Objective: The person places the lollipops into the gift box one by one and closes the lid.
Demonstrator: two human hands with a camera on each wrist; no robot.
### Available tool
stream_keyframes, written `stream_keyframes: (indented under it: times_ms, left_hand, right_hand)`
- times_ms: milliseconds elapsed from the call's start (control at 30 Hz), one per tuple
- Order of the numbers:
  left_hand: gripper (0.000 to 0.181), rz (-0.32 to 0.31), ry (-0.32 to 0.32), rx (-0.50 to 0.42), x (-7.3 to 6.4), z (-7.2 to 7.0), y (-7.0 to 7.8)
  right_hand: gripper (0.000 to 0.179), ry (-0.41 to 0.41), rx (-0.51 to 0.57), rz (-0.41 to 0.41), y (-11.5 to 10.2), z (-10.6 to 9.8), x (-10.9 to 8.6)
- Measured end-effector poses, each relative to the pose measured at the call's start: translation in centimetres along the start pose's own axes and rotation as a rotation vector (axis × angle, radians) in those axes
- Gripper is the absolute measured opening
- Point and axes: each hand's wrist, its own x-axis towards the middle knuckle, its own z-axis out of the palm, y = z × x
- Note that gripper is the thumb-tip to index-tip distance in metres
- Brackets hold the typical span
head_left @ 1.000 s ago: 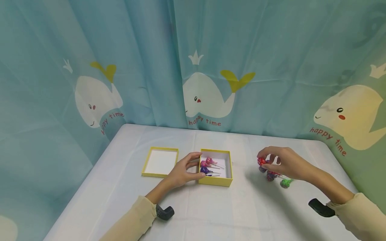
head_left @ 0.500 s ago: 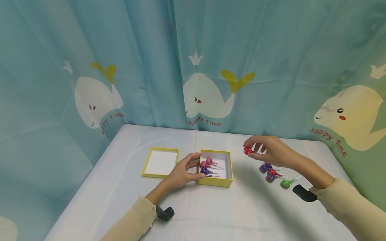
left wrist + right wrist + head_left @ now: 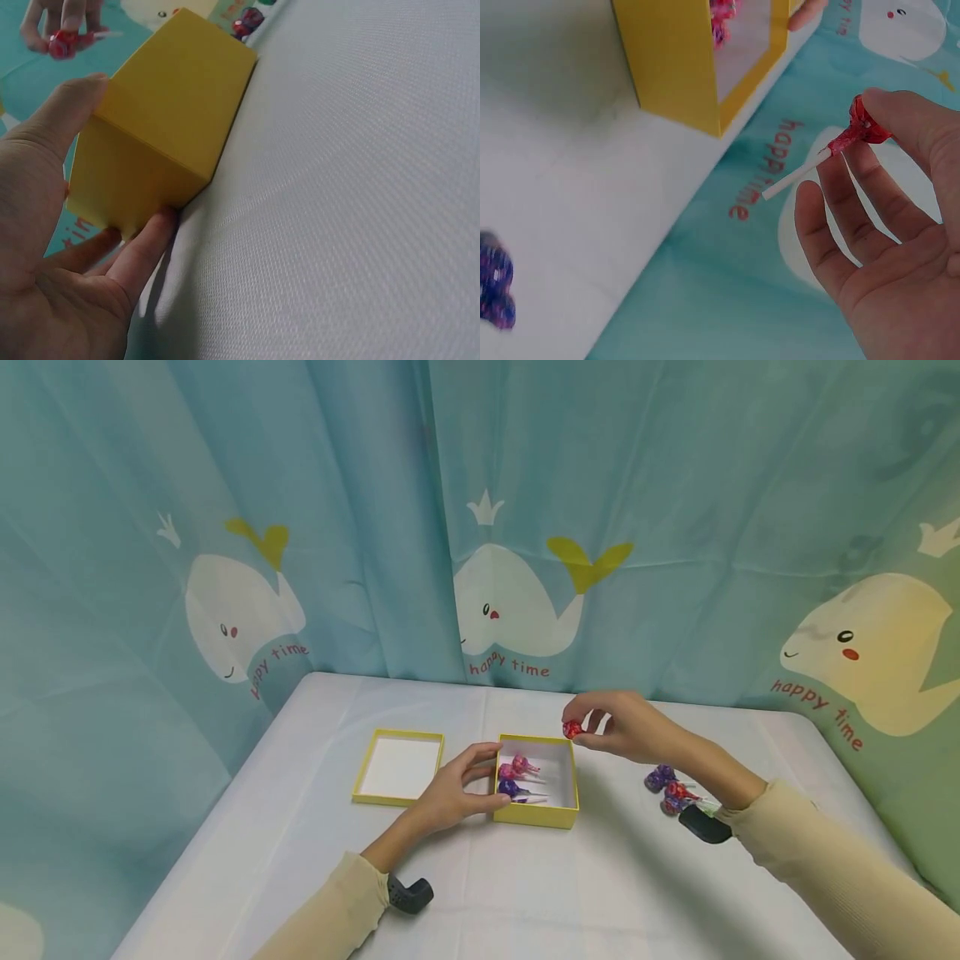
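Observation:
My right hand [image 3: 622, 725] pinches a red-wrapped lollipop [image 3: 866, 126] by its candy head, above the back right corner of a yellow box [image 3: 536, 816]. The lollipop's white stick [image 3: 796, 173] points away from the fingertips. At the box's left side, my left hand [image 3: 453, 789] holds it, thumb near the front corner and fingers toward the back; the left wrist view shows the yellow outer walls [image 3: 176, 90] against them. Inside the box lie pink lollipops [image 3: 517, 766] and purple lollipops [image 3: 512, 787], heads to the left.
A shallow yellow-rimmed lid [image 3: 397, 767] with a white inside lies left of the box. Right of it, purple lollipops [image 3: 660, 777] and a red-and-purple one [image 3: 678, 795] lie on the white table [image 3: 525, 893]. A whale-print curtain [image 3: 375, 527] hangs behind.
My right hand has lifted the red lollipop from the pile on the right and carried it left to the box. The left hand and box have stayed in place.

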Motion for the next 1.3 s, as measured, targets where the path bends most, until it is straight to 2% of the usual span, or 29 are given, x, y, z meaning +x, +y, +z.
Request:
stream_keyframes:
  times_ms: [233,567,733,867,1300]
  left_hand:
    - [0.081,0.005,-0.002,-0.012,-0.1,0.0,0.1]
    - [0.077,0.014,-0.005,-0.019,0.0,0.0,0.1]
    - [0.076,0.015,-0.006,-0.023,0.0,0.0,0.2]
    - [0.076,0.006,-0.004,-0.014,0.0,0.0,0.3]
    - [0.076,-0.013,0.001,-0.014,-0.1,-0.1,0.1]
  right_hand:
    - [0.025,-0.068,0.059,0.016,-0.1,2.8,1.8]
    - [0.023,-0.085,0.090,-0.030,0.2,6.7,3.4]
    - [0.022,-0.116,0.093,-0.002,0.5,8.1,3.6]
    - [0.021,-0.142,0.093,0.016,0.4,8.9,3.7]
    - [0.018,-0.160,0.068,0.007,0.0,10.0,4.1]
